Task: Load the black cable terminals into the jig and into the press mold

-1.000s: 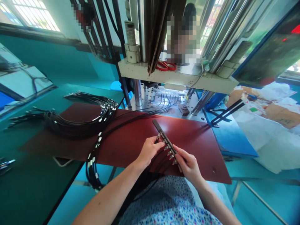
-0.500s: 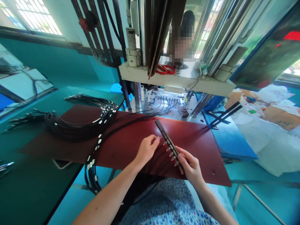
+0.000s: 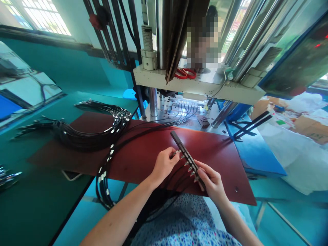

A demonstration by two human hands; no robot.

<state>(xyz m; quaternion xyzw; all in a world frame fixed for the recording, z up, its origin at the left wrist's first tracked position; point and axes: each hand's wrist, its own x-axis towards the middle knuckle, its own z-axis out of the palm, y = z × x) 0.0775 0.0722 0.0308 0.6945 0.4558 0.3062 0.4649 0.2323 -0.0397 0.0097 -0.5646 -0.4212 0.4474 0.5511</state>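
The dark bar (image 3: 188,159) is lying between the two hands, at the centre of the frame and a little below it, over the reddish-brown board (image 3: 217,147). Its long axis is running on a slant, from an upper-left end that is standing free of both hands down to a lower-right end that the right hand (image 3: 212,179) is holding. The right thumb and fingers are closing around that lower part, so the right hand is the nearer one, in contact with the bar.

The left hand (image 3: 164,165) is coming in from the lower left, its thumb and forefinger pinching a small connector (image 3: 177,152). From these fingertips the bar is lying just to the right, with its upper stretch rising past them. The connector's tip is pointing toward the bar's left-hand edge; whether it is touching or seated there, the picture is too small to tell.

Further down that same edge, metal cable ends (image 3: 190,169) are sitting in a row, poking out toward the lower left. Thin black cables (image 3: 176,181) are trailing below them toward the patterned clothing (image 3: 184,218).
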